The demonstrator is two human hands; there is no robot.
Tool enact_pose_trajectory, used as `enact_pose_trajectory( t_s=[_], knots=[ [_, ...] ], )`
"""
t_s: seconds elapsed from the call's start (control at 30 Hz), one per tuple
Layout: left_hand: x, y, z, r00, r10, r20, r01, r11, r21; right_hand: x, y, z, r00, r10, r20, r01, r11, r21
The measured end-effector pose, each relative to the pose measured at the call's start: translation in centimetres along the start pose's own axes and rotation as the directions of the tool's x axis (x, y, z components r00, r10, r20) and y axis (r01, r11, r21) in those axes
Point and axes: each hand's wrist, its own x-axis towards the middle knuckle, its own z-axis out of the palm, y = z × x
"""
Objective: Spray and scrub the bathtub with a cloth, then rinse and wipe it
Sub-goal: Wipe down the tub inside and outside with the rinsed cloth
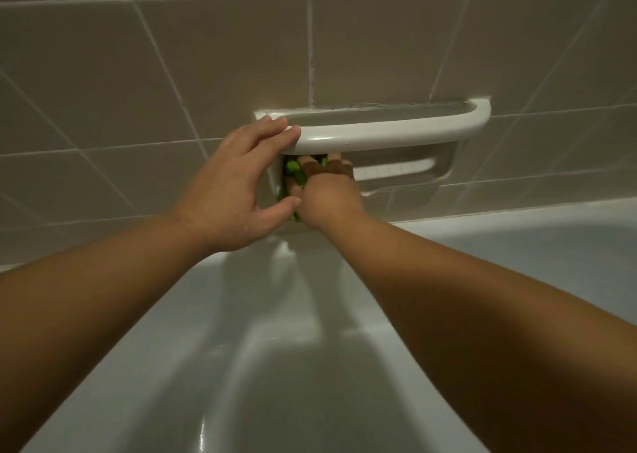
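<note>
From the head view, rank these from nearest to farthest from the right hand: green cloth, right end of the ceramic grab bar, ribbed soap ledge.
1. green cloth: under the right hand, pressed into the recess's left end.
2. ribbed soap ledge: just right of the hand, inside the recess.
3. right end of the ceramic grab bar: far upper right.

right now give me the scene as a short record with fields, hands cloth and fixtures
left hand: fingers resting on left end of the white ceramic grab bar
right hand: pushing the green cloth into the recessed white soap dish under the bar
white bathtub: below, glossy
wall: beige tiles
</note>
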Motion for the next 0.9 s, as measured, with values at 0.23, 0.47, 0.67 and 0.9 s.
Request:
enact_pose_trajectory(
  t_s=[0.23,0.47,0.67,0.9],
  knots=[
    [0.3,-0.3,0.4,0.998,-0.004,-0.057,0.005,1.0,0.022,-0.2,7.4,-4.0,1.0,0.0,0.0,0.0,0.991,-0.134],
    [0.2,-0.1,0.6,0.997,0.004,-0.071,-0.001,0.999,0.034,1.0,10.2,-5.0,0.966,0.245,-0.087,-0.258,0.946,-0.197],
    [2.4,-0.5,-0.6,0.988,0.119,0.096,-0.136,0.97,0.202,-1.2,4.0,-1.6,0.994,-0.101,0.048,0.104,0.993,-0.063],
    [5.2,-0.6,-0.3,0.929,0.267,0.254,-0.34,0.889,0.306,-0.9,11.3,-5.6,0.999,0.038,-0.031,-0.043,0.979,-0.199]
  ],
)
